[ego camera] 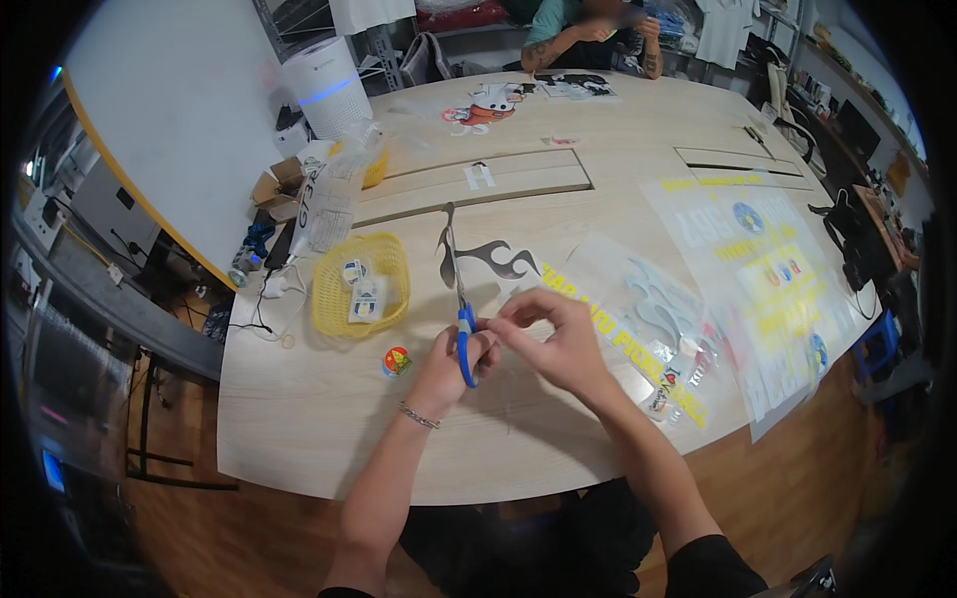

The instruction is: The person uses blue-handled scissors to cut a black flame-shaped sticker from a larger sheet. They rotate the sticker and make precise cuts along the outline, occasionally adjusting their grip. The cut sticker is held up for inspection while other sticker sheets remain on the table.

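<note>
Blue-handled scissors (466,336) lie in my left hand (457,362), which is closed around their handles, blades pointing away from me. Beyond the hand, a dark flame-shaped cutout (493,258) extends to the right of the blades. My right hand (553,333) is close beside the left, its thumb and forefinger nearly together near the left fingertips; whether a small piece is between them cannot be told. A round red, yellow and blue sticker (396,362) lies left of my left hand. Clear film with a pale blue flame print (658,295) lies to the right.
A yellow plastic basket (406,288) with small packets stands at the left, near an open cardboard box (273,187) and a white air purifier (325,86). Printed transparent sheets (777,276) cover the right side. Another person's forearms (549,54) rest at the far table edge.
</note>
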Demonstrator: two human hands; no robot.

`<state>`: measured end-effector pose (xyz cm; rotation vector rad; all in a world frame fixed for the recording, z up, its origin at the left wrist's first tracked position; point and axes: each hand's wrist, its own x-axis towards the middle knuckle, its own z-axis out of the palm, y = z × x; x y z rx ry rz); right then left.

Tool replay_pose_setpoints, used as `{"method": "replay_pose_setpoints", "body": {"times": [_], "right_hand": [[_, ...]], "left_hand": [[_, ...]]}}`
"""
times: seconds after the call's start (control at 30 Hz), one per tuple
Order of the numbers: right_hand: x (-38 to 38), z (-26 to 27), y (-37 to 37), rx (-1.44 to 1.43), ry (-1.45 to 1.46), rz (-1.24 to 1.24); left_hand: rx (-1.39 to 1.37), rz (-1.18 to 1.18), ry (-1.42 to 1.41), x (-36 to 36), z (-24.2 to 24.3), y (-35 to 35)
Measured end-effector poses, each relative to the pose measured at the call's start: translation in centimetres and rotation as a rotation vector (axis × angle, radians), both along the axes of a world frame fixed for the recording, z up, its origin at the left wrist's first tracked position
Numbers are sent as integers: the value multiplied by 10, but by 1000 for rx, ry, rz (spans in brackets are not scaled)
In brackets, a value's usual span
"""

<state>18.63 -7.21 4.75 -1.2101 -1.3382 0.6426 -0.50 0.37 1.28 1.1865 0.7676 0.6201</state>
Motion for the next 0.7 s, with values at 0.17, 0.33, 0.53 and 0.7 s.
{"method": "replay_pose_setpoints", "body": {"times": [0.17, 0.33, 0.53, 0.7], "right_hand": [[-15, -29, 14, -29, 171, -103], [-14, -30, 10, -339, 445, 173], [-22, -34, 14, -284, 563, 163], [-22, -29, 17, -176, 699, 28]], "left_hand": [[-28, 18, -54, 8, 3, -4], [-29, -36, -26, 8, 7, -10], [-3, -127, -55, 15, 7, -17], [-55, -163, -49, 15, 11, -21]]}}
